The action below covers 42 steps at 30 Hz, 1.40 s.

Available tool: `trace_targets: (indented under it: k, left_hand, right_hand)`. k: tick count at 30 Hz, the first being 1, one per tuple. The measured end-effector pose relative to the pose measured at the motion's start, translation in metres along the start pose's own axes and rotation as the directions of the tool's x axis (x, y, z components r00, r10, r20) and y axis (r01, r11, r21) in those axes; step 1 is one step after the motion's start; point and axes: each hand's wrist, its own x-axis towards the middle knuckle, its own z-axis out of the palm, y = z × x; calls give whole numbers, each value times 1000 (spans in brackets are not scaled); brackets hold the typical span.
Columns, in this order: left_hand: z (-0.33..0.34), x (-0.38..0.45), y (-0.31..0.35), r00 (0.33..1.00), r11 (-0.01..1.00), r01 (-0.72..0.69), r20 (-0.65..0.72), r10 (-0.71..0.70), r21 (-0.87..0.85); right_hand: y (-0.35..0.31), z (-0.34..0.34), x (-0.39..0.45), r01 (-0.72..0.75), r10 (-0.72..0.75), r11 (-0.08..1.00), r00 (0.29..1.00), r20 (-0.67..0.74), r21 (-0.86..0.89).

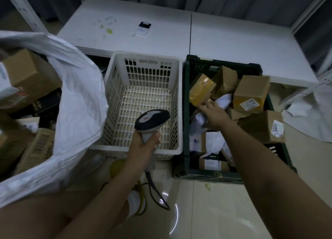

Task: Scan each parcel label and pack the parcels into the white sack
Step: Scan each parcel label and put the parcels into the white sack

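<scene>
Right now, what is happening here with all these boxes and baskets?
A person is sorting parcels. The left hand grips a handheld scanner above the white basket, which holds no parcels. The right hand reaches into the dark green crate, full of parcels, and its fingers touch the edge of a yellow taped parcel; a firm grip is not clear yet. The white sack on the left stands open and already holds several cardboard boxes.

The left hand [143,145] grips the barcode scanner [151,121] over the white basket [143,102], while the right hand [213,115] touches a tape-wrapped parcel [202,89] in the green crate [188,113], beside the white sack [79,102].
</scene>
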Motion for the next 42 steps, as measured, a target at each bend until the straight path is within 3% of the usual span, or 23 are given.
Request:
trace_targets:
  k: [1,3,6,8,11,15,21,24,28,33,35,37,40,42]
  left_hand:
    - [-1,-7,1,1000,1000,-8,-1,8,10]
    - [-2,-21,4,999,999,-36,6,36,30]
    - [-6,-39,12,998,998,-69,10,69,9]
    - [-9,-53,16,995,995,-102,-9,102,-21]
    - [-12,-73,25,991,991,-132,-38,130,-29]
    - [-14,-100,41,982,982,-187,-40,186,-24]
    - [-16,-117,60,973,972,-225,-55,222,-60]
    - [-19,-117,59,974,975,-218,-66,215,-46]
    - [-24,-115,45,980,982,-189,-70,187,-24]
    - [-27,-106,27,990,992,-126,-62,126,12]
    - [-26,-103,22,992,992,-119,-38,120,36]
    - [-23,-100,18,993,992,-115,-12,115,48]
    - [-21,-96,12,996,994,-93,13,92,57]
    - [-21,-94,7,996,994,-93,17,92,61]
  right_hand:
    - [-5,2,-11,80,-80,997,997,2,23]
    - [-13,5,-34,68,-63,992,996,-56,110]
    - [-24,-6,-74,14,109,945,930,-352,328]
    - [-34,-19,-109,-38,346,816,831,-436,576]
    - [-54,-41,-149,41,652,417,682,-331,908]
    - [-81,-71,-183,198,769,81,611,-188,977]
    - [-102,-83,-200,324,803,-125,588,-96,938]
    - [-103,-59,-198,266,813,-175,583,-13,948]
    - [-108,1,-208,-46,834,-130,535,134,990]
    - [-104,40,-221,-223,810,49,580,92,974]
    - [-99,40,-220,-344,796,173,600,75,923]
    - [-96,36,-216,-411,735,391,677,-11,823]
    - [-90,20,-199,-315,536,719,819,-205,620]
    - [-86,2,-179,-260,429,799,878,-212,542]
